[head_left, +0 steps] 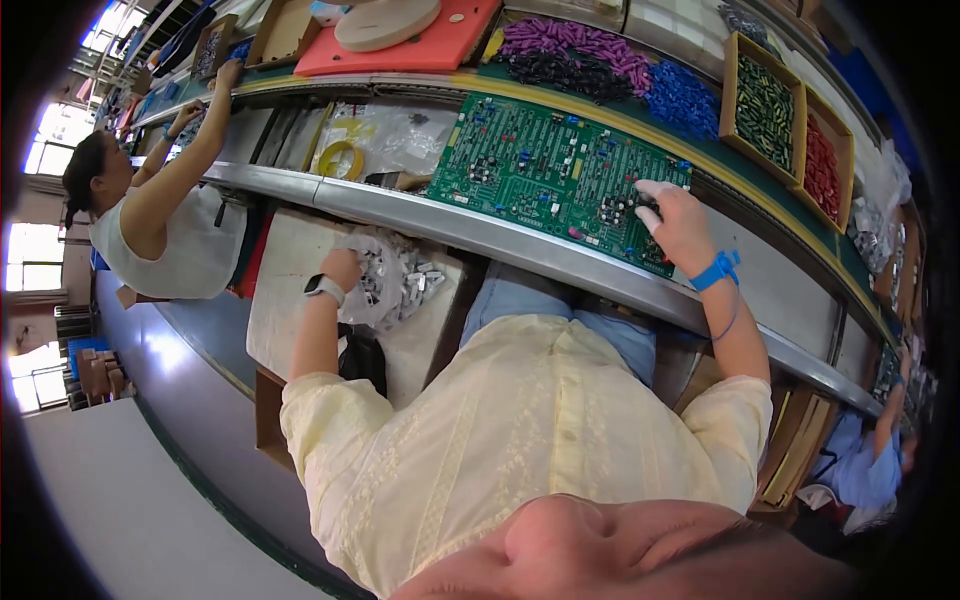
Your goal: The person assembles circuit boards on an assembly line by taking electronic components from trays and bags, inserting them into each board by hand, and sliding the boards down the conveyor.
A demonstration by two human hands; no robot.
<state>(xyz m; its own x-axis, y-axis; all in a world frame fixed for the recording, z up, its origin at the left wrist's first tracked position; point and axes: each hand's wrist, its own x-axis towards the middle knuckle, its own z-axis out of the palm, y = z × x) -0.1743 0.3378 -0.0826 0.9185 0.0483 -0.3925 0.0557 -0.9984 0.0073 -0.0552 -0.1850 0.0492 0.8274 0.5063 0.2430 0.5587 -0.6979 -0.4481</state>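
A large green circuit board (530,165), dotted with small components, lies tilted across the metal rail in front of me. Over its right part is my right hand (682,228), with white covers on its thumb and forefinger. Those two tips curl in around a cluster of dark parts; what sits between them is too small to make out. A blue wrist strap (716,270) with a cord circles that wrist. My left hand (341,268), wearing a watch, is curled at the rim of a clear plastic bag (372,305) of silvery metal pieces (412,287). Its fingertips are hidden.
Purple (575,48), black and blue parts lie heaped behind the board. Boxes of green parts (766,98) and red parts (821,165) stand at right. Yellow tape (340,160) lies left of the board. A co-worker (165,215) works at left; another person (865,465) is at far right.
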